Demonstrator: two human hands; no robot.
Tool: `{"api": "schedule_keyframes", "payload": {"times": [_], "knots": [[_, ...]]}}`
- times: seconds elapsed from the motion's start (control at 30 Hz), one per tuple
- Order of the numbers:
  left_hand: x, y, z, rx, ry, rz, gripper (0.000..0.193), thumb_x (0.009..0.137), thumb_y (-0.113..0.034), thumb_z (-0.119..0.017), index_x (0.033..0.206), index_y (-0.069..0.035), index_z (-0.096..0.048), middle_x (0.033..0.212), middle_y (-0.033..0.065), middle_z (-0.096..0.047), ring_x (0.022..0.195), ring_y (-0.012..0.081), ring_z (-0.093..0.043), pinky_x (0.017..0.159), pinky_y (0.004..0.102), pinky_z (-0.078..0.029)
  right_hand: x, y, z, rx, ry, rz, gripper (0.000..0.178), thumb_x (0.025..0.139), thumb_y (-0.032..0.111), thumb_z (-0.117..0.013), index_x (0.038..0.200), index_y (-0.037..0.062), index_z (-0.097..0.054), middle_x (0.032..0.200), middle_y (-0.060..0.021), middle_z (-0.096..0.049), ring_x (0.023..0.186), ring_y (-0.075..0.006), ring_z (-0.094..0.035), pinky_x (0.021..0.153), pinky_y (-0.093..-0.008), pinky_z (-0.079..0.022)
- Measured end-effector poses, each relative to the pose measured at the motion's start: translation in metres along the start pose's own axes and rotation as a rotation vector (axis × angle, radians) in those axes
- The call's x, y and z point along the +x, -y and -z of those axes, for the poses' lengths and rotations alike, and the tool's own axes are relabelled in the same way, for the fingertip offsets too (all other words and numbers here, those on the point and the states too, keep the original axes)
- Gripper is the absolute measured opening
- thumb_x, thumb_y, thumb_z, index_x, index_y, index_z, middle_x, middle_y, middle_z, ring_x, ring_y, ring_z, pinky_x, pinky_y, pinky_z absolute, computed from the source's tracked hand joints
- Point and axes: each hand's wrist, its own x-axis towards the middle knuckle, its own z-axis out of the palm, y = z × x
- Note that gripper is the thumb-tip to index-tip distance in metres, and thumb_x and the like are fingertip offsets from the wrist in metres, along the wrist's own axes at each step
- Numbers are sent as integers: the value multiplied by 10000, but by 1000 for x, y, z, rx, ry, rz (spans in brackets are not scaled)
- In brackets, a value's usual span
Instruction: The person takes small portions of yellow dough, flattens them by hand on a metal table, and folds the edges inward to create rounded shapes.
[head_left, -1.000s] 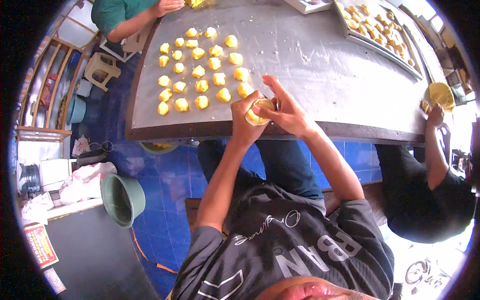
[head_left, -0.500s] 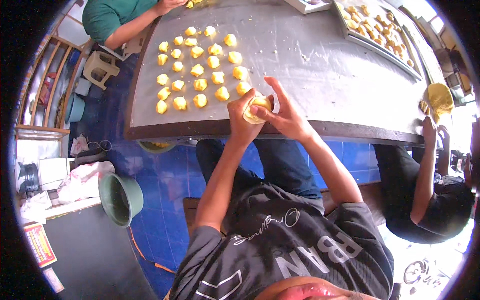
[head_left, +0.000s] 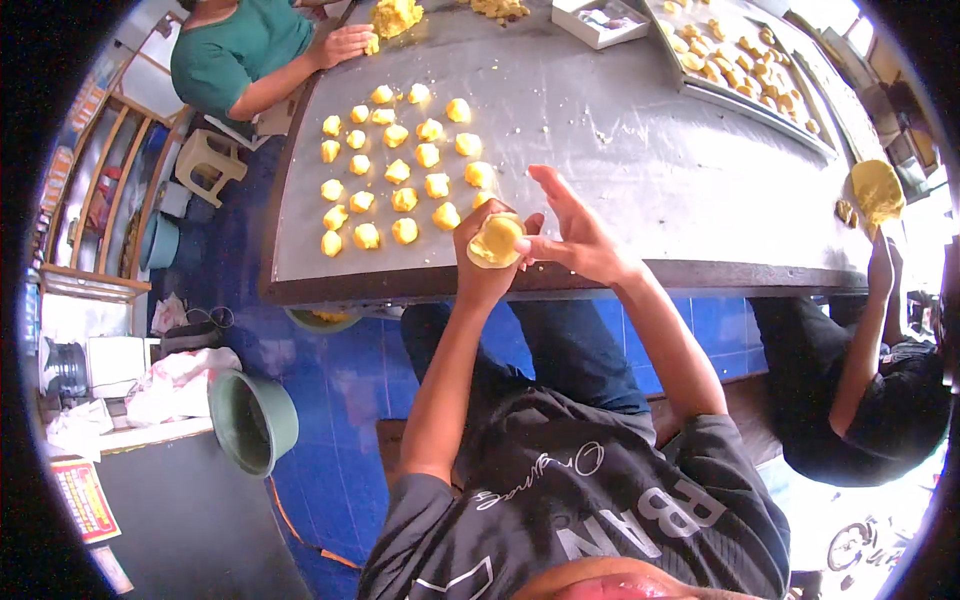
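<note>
My left hand point(head_left: 474, 268) is closed around a rounded piece of yellow dough point(head_left: 494, 243), which has a smooth, hollow-looking top. It holds the dough above the front edge of the metal-topped table point(head_left: 640, 170). At the dough's right edge is the thumb of my right hand point(head_left: 588, 243); it seems to touch the rim, while the other fingers stretch out and away. Several yellow dough balls point(head_left: 398, 172) lie in loose rows on the table, left of and beyond my hands. My left hand partly hides the nearest ones.
A co-worker's hand point(head_left: 345, 45) rests near a large dough lump point(head_left: 397, 17) at the far left. A tray point(head_left: 755, 117) of shaped pieces and a white box point(head_left: 600, 35) stand far right. Another person handles flattened dough point(head_left: 879, 192). A green basin point(head_left: 254, 425) sits lower left.
The dough in my left hand has tipped, so its round top now shows. My right thumb has moved from across the dough to its edge. The view has shifted, revealing the large lump.
</note>
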Motion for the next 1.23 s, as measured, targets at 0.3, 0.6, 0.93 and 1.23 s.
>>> {"api": "schedule_keyframes", "payload": {"times": [0.3, 0.6, 0.93, 1.23], "knots": [[-5, 2, 6, 18, 76, 3, 212, 754, -24, -709, 769, -26, -497, 612, 20, -540, 505, 88, -554, 433, 218, -438, 12, 21, -13, 176, 65, -287, 890, 773, 331, -718, 1404, 23, -170, 1214, -208, -469, 739, -179, -571, 653, -311, -492], [-5, -2, 3, -42, 44, 106, 215, 760, -63, -719, 750, -32, -506, 620, 22, -543, 496, 77, -541, 426, 220, -441, 6, 6, -4, -39, -38, -114, 906, 773, 415, -698, 1397, -6, -193, 1338, -267, -367, 1206, -284, -436, 991, -392, -361], [-8, -1, 5, 1, 131, 22, 189, 751, -58, -693, 746, -29, -507, 635, 16, -544, 543, 77, -554, 480, 214, -445, 1, 26, -6, 182, 81, -262, 951, 715, 403, -754, 1394, 17, -212, 1340, -212, -327, 1099, -208, -467, 883, -347, -418], [-5, 7, 12, 230, 87, -154, 238, 774, -225, -709, 797, -74, -526, 669, -6, -553, 625, 94, -565, 570, 236, -487, 5, 18, -18, -287, 33, 20, 985, 657, 313, -806, 1396, 51, -209, 1423, -172, -207, 1297, -312, -284, 1022, -330, -322]]}}
